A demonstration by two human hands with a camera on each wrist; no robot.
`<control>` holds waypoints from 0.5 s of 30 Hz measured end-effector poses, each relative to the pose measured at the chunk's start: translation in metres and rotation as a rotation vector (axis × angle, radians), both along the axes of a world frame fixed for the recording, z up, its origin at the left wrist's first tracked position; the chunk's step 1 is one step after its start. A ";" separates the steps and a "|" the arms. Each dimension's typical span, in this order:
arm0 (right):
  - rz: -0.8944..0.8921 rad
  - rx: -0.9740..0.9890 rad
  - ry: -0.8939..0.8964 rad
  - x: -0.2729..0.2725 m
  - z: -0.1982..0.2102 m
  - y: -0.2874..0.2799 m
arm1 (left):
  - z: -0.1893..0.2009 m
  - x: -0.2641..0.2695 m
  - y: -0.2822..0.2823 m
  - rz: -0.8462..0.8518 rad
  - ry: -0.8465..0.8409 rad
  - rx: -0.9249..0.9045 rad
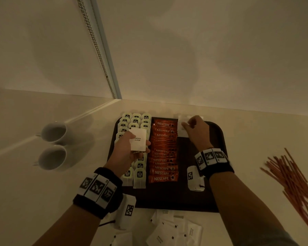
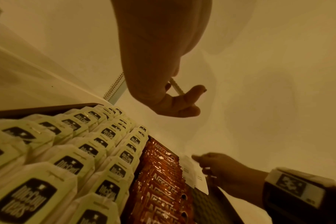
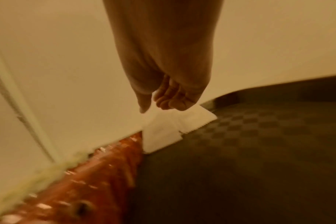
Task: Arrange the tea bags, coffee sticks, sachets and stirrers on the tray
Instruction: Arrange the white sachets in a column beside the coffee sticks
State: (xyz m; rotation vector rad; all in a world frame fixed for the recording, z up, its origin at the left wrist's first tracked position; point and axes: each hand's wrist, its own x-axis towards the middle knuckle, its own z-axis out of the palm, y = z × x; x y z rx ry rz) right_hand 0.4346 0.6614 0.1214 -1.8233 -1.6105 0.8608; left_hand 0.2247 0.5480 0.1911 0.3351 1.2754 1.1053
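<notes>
On the counter sits a dark tray [image 1: 215,132] and it's already pretty loaded. The left part holds three columns of green-tagged tea bags [image 1: 140,174], overlapping from the far rim to the near side. Right beside them runs one column of orange Nescafe coffee sticks [image 1: 163,178], touching the tea bags along their edge. The right part of the tray is mostly bare checkered surface, except for a few white sachets [image 3: 159,136] lying at the far end, just beside the top of the coffee column.

The right hand [image 1: 197,134] is down on those sachets, fingers curled with the fingertips [image 3: 173,103] on the top one; whether it's pinching or just pressing, can't really tell.

The left hand [image 1: 126,151] hovers over the tea bags, thumb and fingers pinching a small stack of white sugar sachets [image 1: 139,141], print facing up.

Off the tray: more loose sachets [image 1: 174,229] on the counter at the near edge, a pile of orange stirrers [image 1: 292,181] well off to the right, and two white cups [image 1: 54,146] to the left.
</notes>
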 end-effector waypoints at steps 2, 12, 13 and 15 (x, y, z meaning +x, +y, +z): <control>0.177 -0.037 0.178 -0.020 0.026 -0.014 | -0.001 0.002 0.002 -0.092 0.108 0.007; 0.414 -0.063 0.373 -0.050 0.052 -0.054 | -0.006 0.001 0.013 -0.170 0.588 0.204; 0.406 -0.083 0.383 -0.049 0.051 -0.057 | -0.006 0.000 0.014 -0.145 0.618 0.219; 0.392 -0.132 0.409 -0.045 0.051 -0.062 | -0.006 0.002 0.015 -0.111 0.651 0.257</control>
